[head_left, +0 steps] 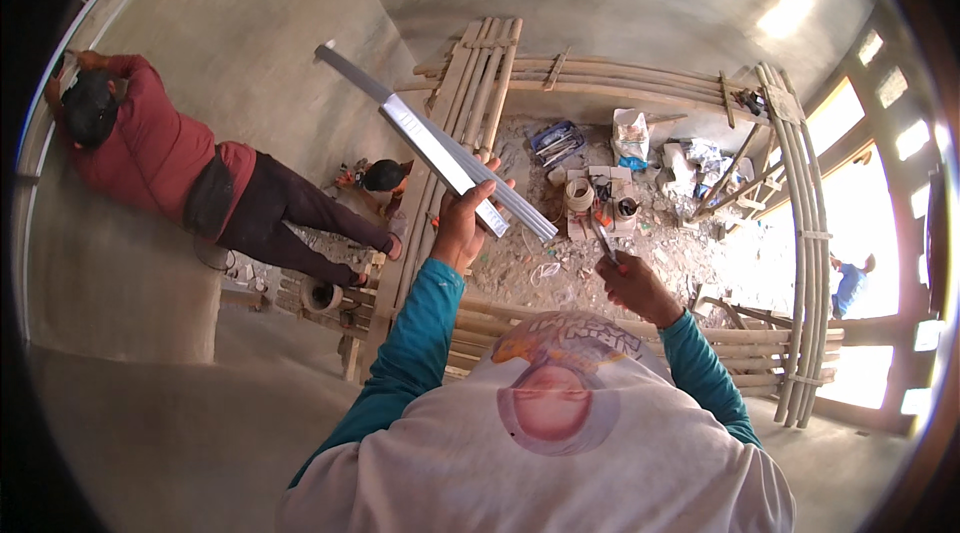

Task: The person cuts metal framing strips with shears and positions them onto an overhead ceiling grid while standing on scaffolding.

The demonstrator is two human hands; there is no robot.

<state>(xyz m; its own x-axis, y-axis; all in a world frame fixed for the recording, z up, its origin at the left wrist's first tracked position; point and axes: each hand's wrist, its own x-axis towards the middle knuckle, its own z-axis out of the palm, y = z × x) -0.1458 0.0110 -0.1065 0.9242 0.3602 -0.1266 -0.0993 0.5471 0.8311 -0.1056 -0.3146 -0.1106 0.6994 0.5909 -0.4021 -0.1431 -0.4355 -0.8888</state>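
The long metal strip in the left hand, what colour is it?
Silvery grey metal strip, seen in the head view.

Daylight pours in from three o'clock, where the window openings [905,143] blow out to pure white. Glare catches the metal strip [440,148] near centre, bright along its face. The grey wall [250,43] at ten o'clock sits in soft, even light. Fisheye bending curves the bamboo poles [810,233], and a black vignette rings the frame. Focus holds sharp centrally.
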